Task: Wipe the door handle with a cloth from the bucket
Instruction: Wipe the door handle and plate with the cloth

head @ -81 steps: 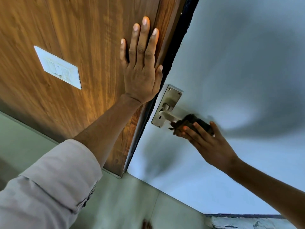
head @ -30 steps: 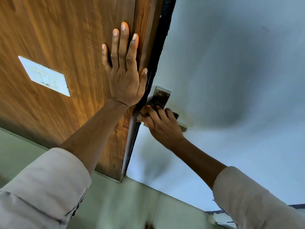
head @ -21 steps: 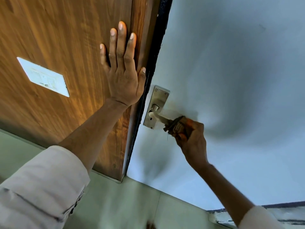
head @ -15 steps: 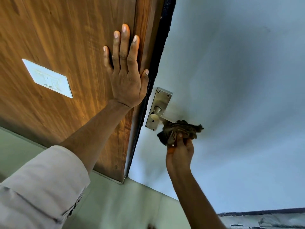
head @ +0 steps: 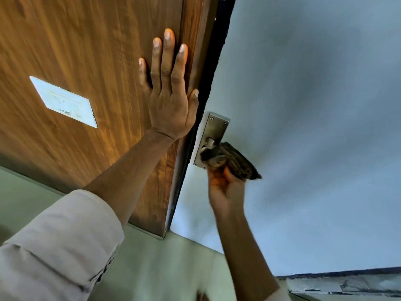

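The metal door handle's backplate (head: 213, 131) is fixed to the pale grey door (head: 314, 127) near its left edge. A dark brown cloth (head: 234, 161) is wrapped over the lever and hides it. My right hand (head: 225, 187) grips that cloth from below, pressed against the handle. Flat on the wooden panel (head: 86, 61), just left of the door's dark edge, rests my left hand (head: 169, 96) with fingers spread and nothing in it. The bucket is out of view.
A white switch plate (head: 63, 102) sits on the wooden panel to the left. Pale green floor (head: 152, 268) shows below. A dark strip with a rough ledge (head: 347, 283) runs along the door's bottom at the lower right.
My right hand has slid the cloth back along the lever toward the backplate, after earlier sweeping out toward the lever's end. My left hand has stayed flat on the wooden panel.
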